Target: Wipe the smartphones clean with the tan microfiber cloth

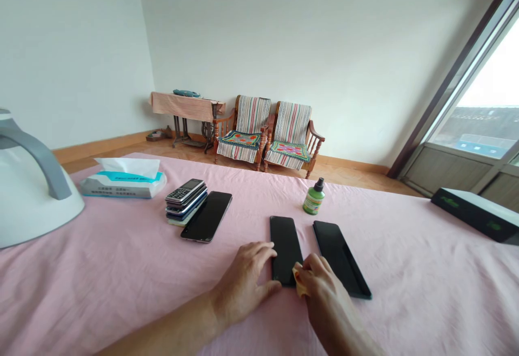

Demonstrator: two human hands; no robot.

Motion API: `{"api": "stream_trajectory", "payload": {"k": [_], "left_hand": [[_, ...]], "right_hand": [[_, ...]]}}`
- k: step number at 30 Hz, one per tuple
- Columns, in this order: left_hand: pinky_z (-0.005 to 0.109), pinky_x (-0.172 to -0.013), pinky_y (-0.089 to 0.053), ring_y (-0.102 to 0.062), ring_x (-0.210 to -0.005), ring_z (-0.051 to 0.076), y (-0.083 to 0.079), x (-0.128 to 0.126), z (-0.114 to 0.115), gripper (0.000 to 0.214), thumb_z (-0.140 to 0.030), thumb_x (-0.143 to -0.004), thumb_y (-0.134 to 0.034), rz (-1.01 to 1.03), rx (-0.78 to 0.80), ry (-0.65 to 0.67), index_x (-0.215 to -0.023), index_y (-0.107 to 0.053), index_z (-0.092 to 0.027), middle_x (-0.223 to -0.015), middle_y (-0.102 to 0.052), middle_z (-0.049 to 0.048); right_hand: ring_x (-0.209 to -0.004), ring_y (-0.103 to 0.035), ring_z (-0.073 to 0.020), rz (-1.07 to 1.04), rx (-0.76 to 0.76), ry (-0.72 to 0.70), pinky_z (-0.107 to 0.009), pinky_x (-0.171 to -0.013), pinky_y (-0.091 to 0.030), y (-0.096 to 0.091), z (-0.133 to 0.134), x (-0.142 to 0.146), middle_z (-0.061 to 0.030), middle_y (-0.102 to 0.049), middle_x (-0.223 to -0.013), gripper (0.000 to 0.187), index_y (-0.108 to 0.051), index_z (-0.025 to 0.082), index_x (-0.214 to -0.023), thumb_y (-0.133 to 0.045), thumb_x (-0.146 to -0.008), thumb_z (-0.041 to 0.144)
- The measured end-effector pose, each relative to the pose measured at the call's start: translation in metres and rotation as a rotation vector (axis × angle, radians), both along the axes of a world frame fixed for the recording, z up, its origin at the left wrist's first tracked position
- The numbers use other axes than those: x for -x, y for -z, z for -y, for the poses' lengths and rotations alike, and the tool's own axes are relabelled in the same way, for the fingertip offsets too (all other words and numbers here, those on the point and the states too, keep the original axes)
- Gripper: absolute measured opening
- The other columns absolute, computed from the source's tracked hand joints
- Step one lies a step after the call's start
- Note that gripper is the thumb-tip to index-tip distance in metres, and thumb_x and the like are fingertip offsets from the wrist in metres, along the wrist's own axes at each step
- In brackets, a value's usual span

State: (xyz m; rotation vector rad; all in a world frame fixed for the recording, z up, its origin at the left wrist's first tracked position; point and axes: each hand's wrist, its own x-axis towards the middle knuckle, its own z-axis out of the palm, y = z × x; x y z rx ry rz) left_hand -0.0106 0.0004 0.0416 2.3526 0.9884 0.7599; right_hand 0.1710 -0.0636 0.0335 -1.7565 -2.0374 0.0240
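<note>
A black phone (285, 242) lies face up on the pink tablecloth (121, 280), near the table's front. My left hand (243, 283) rests against its left edge, fingers curled onto the side and thumb along its near end. My right hand (324, 291) is closed on a small yellow cloth (299, 283), which is pressed onto the phone's near end. A second black phone (339, 257) lies just right of the first, touching neither hand.
A green bottle (313, 197) stands behind the two phones. Further left lie a third black phone (207, 215), a stack of phones (186, 199) and a tissue pack (124, 179). A white appliance (28, 183) sits far left, a black box (474, 213) far right.
</note>
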Motion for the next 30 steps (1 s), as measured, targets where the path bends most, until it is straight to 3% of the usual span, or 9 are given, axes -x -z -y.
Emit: {"api": "stream_trajectory", "payload": {"k": [8,14,21,27,30], "left_hand": [[0.044,-0.107,-0.035,-0.047,-0.121,0.029,-0.006,0.001,0.0,0.066,-0.02,-0.068,-0.08,-0.068,0.057,-0.038,-0.128,-0.052,-0.013,-0.13,-0.055,0.0131],[0.046,-0.108,-0.033,-0.043,-0.124,0.03,-0.009,0.001,-0.001,0.065,-0.024,-0.069,-0.079,-0.108,0.087,-0.034,-0.127,-0.054,-0.012,-0.134,-0.052,0.0137],[0.045,-0.106,-0.035,-0.046,-0.12,0.029,-0.008,0.001,0.0,0.065,-0.024,-0.069,-0.079,-0.111,0.039,-0.031,-0.128,-0.053,-0.015,-0.13,-0.055,0.0112],[0.044,-0.106,-0.036,-0.046,-0.12,0.029,-0.008,0.001,0.0,0.064,-0.026,-0.069,-0.079,-0.119,0.037,-0.018,-0.127,-0.054,-0.014,-0.129,-0.055,0.0117],[0.045,-0.105,-0.036,-0.047,-0.119,0.029,-0.007,0.001,0.0,0.064,-0.027,-0.069,-0.078,-0.119,0.017,-0.019,-0.127,-0.054,-0.014,-0.128,-0.055,0.0119]], "right_hand": [[-0.074,-0.048,-0.0177,-0.08,-0.103,0.004,-0.026,-0.062,-0.035,-0.009,-0.059,-0.002,-0.0044,-0.053,-0.075,0.026,-0.059,0.017,-0.067,-0.043,-0.084,0.005],[-0.072,-0.049,-0.0149,-0.132,0.016,-0.124,-0.025,-0.061,-0.035,-0.011,-0.036,0.0,-0.0025,-0.053,-0.078,0.03,-0.057,0.018,-0.062,-0.045,-0.067,-0.009],[-0.079,-0.05,-0.0191,-0.114,-0.132,-0.079,-0.028,-0.07,-0.041,-0.003,-0.055,-0.005,-0.0061,-0.056,-0.081,0.031,-0.065,0.018,-0.077,-0.043,-0.081,-0.003],[-0.082,-0.051,-0.0186,-0.17,-0.07,-0.149,-0.028,-0.072,-0.044,-0.005,-0.048,-0.004,-0.0047,-0.055,-0.084,0.035,-0.063,0.019,-0.072,-0.044,-0.066,-0.01],[-0.083,-0.051,-0.0195,-0.143,-0.124,-0.098,-0.029,-0.074,-0.044,-0.003,-0.056,-0.006,-0.0067,-0.057,-0.085,0.033,-0.066,0.018,-0.077,-0.043,-0.075,-0.006]]}}
